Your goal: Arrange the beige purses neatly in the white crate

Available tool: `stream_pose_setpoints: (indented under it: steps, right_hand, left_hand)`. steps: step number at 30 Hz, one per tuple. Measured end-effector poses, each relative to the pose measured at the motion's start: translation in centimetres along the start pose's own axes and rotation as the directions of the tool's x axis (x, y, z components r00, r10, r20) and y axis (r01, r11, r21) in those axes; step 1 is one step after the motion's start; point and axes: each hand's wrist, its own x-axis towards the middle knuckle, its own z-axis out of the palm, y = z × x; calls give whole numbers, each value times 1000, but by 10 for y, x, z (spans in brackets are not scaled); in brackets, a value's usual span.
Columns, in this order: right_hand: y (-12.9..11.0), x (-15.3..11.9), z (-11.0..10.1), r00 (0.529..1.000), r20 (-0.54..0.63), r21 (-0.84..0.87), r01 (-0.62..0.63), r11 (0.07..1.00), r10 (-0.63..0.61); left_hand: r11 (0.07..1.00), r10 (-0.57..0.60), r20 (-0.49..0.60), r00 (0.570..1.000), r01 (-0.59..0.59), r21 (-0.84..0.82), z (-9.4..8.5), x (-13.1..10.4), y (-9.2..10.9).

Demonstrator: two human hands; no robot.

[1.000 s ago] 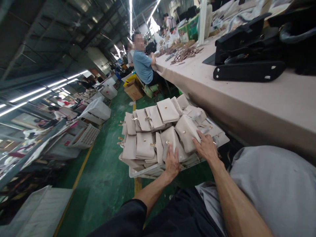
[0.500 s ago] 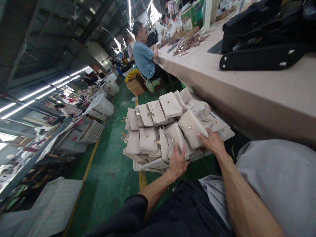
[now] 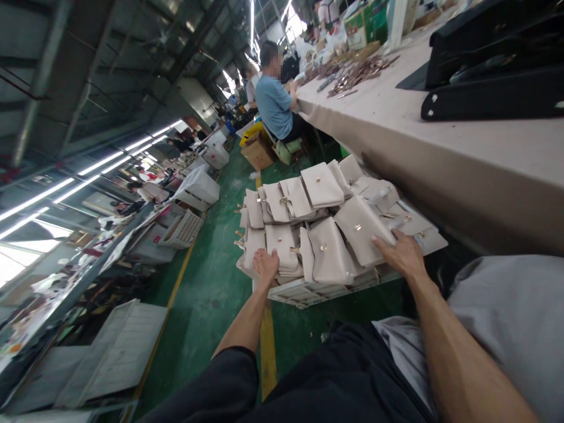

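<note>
A white plastic crate (image 3: 304,294) is piled with several beige bags with small gold clasps. My right hand (image 3: 403,254) grips the lower right edge of one beige bag (image 3: 362,228), which leans tilted on top of the pile. My left hand (image 3: 266,265) rests against the bags at the crate's near left end, thumb apart from the fingers and nothing held. Between my hands lies another beige bag (image 3: 329,251), flap side up. In the back row a flat bag (image 3: 322,183) tops a stack.
A cloth-covered table (image 3: 476,153) runs along the right, bearing black bags (image 3: 493,97) and brown strips (image 3: 359,76). A person in blue (image 3: 274,97) sits at it, near a cardboard box (image 3: 258,151). Pale bins (image 3: 123,346) line the left of the green floor (image 3: 211,329).
My left hand has moved left, from the middle bag to the crate's left end. My right hand stays on the same bag. The view has turned slightly, shifting the scene right.
</note>
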Motion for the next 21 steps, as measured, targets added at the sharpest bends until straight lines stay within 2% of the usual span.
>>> stream_pose_setpoints:
  steps: [4,7,12,16,21]
  right_hand:
    - [1,-1,-1,1000,-15,24,-2,1000,2]
    - [1,-3,-1,1000,-13,43,1,999,-1]
    - [1,-6,-1,1000,-19,68,-20,998,22]
    - [1,-4,-1,999,-12,64,-30,998,31]
    - [0,-3,-1,999,-19,62,-40,997,42]
  left_hand:
    - [999,-45,57,997,46,-17,13,5,-3]
    - [998,-22,110,994,28,-53,18,9,-3]
    - [995,19,104,994,-9,-97,7,13,-10]
    - [995,34,92,995,-26,-92,-1,-10,-25]
    - [998,49,120,992,-44,-42,12,-55,-40]
